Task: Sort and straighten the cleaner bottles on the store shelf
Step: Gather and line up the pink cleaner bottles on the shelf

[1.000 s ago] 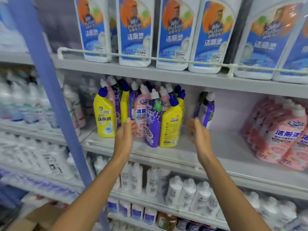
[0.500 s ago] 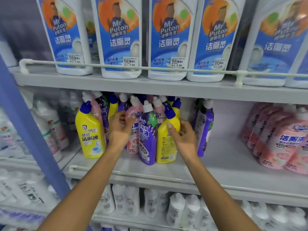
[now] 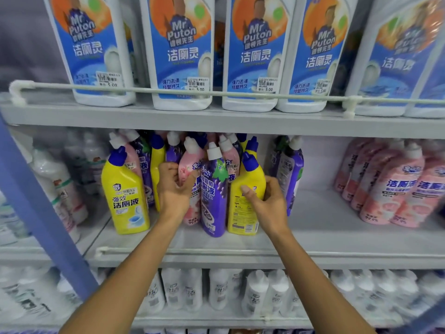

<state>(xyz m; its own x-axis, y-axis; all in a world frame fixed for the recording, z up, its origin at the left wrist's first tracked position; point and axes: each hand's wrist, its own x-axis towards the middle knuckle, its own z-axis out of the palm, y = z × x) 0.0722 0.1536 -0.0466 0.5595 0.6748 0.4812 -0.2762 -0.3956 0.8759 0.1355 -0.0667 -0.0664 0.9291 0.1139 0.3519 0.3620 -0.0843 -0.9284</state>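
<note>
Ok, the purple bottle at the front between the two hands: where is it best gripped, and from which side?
Probably its narrow neck, just under the white cap, coming from the front and above. The purple bottle stands upright, its body flanked closely by the pink bottle the left hand holds and the yellow bottle the right hand holds.

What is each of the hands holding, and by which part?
The left hand grips the pink bottle by its upper body, below the neck. The right hand grips the right-hand yellow bottle by its upper body.
</note>
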